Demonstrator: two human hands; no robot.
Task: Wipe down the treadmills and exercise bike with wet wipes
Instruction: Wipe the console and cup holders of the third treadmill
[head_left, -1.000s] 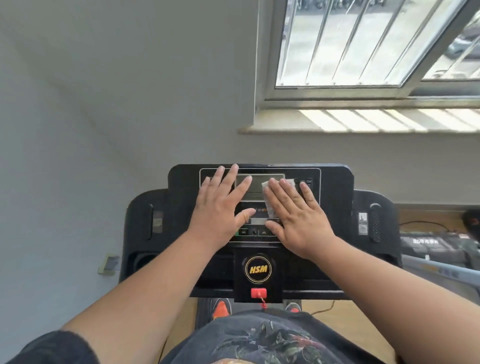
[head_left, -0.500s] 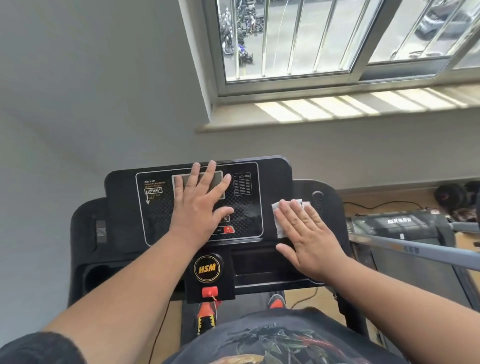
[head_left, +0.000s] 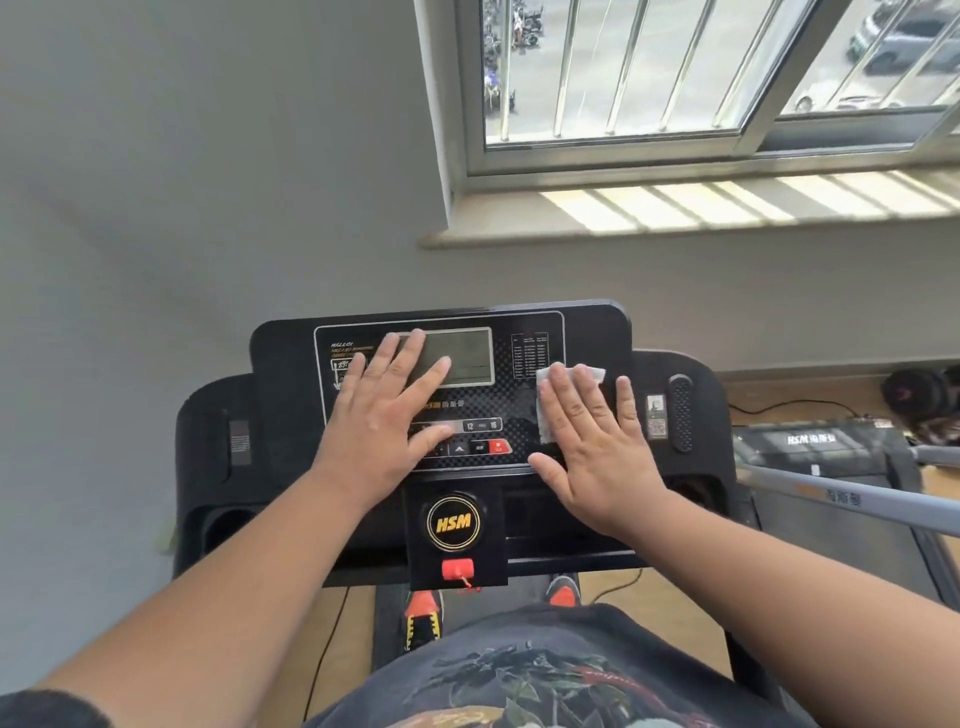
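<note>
Both hands lie flat and apart, the left hand (head_left: 387, 415) on the treadmill console (head_left: 441, 395), the right hand (head_left: 592, 447) pressing the wet wipe (head_left: 545, 415), so either palm risks triggering the console buttons (head_left: 480, 447).

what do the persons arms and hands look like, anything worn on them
Both forearms are bare down to the hands. The left hand and right hand show no gloves, rings, watch or bands that the view makes out. Only at the bottom-left corner does a dark sleeve edge appear on the left arm. No sleeve shows on the right arm.
</note>
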